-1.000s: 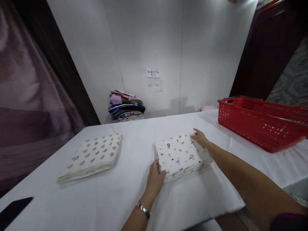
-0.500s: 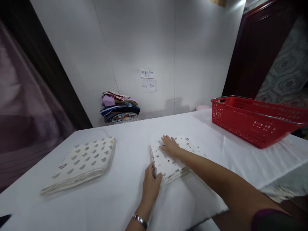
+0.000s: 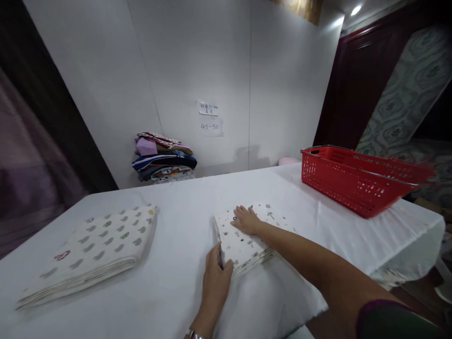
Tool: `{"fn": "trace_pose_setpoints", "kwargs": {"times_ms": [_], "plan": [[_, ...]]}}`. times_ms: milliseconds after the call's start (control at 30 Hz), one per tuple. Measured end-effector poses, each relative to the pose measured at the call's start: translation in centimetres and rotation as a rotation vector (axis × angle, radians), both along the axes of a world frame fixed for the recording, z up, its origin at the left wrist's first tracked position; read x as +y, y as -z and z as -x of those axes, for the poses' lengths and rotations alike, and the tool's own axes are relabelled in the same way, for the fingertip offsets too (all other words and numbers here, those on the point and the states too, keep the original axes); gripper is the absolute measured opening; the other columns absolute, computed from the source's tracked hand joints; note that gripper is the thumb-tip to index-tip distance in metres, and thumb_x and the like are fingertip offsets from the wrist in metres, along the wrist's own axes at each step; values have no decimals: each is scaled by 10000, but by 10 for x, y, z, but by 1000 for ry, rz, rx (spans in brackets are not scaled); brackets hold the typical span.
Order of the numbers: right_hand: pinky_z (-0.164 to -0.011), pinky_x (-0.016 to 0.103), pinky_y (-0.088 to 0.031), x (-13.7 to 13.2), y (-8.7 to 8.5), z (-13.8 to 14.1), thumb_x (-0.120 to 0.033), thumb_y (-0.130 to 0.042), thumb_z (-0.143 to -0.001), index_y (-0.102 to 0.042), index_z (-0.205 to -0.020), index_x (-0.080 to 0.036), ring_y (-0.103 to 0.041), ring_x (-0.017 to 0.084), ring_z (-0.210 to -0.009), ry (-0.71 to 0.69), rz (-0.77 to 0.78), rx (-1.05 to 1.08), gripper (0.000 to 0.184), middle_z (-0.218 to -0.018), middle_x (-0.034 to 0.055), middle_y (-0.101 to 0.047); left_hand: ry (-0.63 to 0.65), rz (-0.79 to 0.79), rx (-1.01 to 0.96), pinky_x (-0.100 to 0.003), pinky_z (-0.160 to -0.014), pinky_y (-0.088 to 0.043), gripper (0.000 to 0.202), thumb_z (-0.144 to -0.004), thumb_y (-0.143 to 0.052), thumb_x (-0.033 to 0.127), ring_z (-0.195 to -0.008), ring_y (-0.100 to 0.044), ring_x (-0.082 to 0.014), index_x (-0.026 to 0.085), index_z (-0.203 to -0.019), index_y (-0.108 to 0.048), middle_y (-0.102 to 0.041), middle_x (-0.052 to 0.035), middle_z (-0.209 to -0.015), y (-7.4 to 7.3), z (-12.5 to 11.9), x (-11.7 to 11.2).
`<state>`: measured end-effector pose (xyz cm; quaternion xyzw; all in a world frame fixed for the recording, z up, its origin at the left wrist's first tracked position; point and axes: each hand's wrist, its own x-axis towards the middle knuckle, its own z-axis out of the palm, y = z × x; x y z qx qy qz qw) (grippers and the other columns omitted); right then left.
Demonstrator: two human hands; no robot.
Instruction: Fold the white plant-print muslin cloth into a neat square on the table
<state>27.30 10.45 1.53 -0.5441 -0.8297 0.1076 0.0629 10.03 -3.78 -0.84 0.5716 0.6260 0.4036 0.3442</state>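
Note:
A white folded cloth (image 3: pixel 243 245) printed with small grey plants and palm trees lies on the table in the head view. My right hand (image 3: pixel 247 220) rests flat on top of it, fingers stretched out and a little spread. At the cloth's near left corner is my left hand (image 3: pixel 216 273), its thumb on the near edge and its fingers along the left edge, gripping the corner between them. Farther left lies a second folded cloth (image 3: pixel 106 235), white with grey mouse-head shapes and a few coloured ones. Neither hand touches that one.
The white-covered table (image 3: pixel 176 282) stretches toward a pale wall. A red plastic basket (image 3: pixel 353 183) with metal handles stands on its right side. Beyond the far edge is a stack of folded fabrics (image 3: pixel 164 157). Paper notes (image 3: pixel 211 126) hang on the wall.
The view has shifted slightly, so the table, basket and cloths appear moved left. Both hands keep their places on the folded cloth.

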Motion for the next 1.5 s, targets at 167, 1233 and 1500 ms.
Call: {"fn": "trace_pose_setpoints", "kwargs": {"times_ms": [167, 1233, 1500], "plan": [[-1088, 461, -36, 10, 2, -12, -598, -202, -886, -227, -1428, -141, -25, 245, -1387, 55, -50, -17, 709, -1512, 113, -113, -9, -18, 6, -335, -1004, -355, 532, -740, -529, 251, -1197, -442, -219, 180, -1256, -420, -451, -87, -1298, -1, 0, 0], [-1083, 478, -92, -2, -7, -61, -516, -261, -912, -278, -1408, -137, -71, 252, -1383, 184, -109, -141, 624, -1502, 127, -160, -12, 10, -49, -299, -993, -355, 562, -737, -507, 198, -1173, -462, -192, 179, -1286, -388, -445, -84, -1321, -7, -2, -8], [-1084, 496, -114, -67, 5, 29, -539, -256, -908, -240, -1427, -156, -125, 247, -1377, -246, -3, 48, 645, -1489, 120, -208, -37, 7, -7, -286, -981, -355, 579, -726, -520, 222, -1184, -446, -200, 157, -1285, -384, -450, -102, -1311, -7, -3, -10]]}}
